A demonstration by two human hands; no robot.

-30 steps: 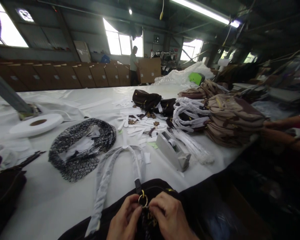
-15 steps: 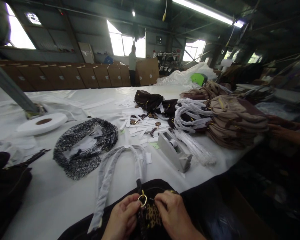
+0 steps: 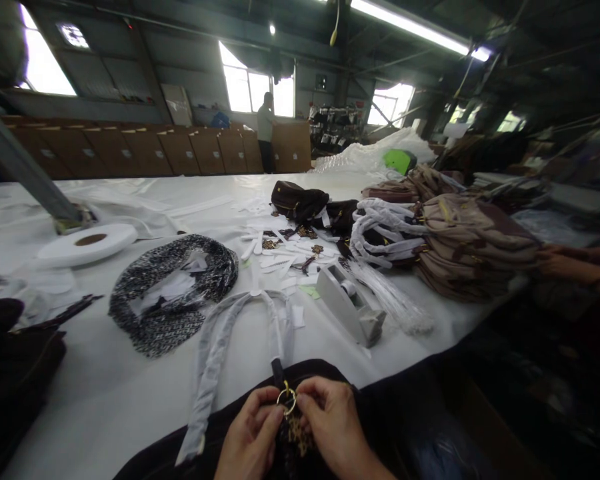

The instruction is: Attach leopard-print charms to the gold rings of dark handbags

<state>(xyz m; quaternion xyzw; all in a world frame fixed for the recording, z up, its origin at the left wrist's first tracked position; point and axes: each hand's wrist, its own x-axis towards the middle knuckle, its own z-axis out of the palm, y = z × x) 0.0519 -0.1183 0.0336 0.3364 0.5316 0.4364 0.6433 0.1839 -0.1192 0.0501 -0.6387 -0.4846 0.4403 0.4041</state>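
A dark handbag lies at the table's front edge, its wrapped handles stretched away over the white surface. At the base of one handle hangs a gold ring. My left hand pinches the ring's left side between thumb and fingers. Closed at the ring's right side is my right hand; anything small in its fingertips is hidden. Below the ring, between both hands, hangs a leopard-patterned charm, partly covered by the right hand.
A grey tape dispenser stands right of the handles. Left lie a black-and-white knitted piece and a white roll. Stacked beige bags sit at right, by another person's hands. Cardboard boxes line the back.
My right hand has moved left and up to the ring, covering more of the charm. The left hand keeps its pinch on the ring.
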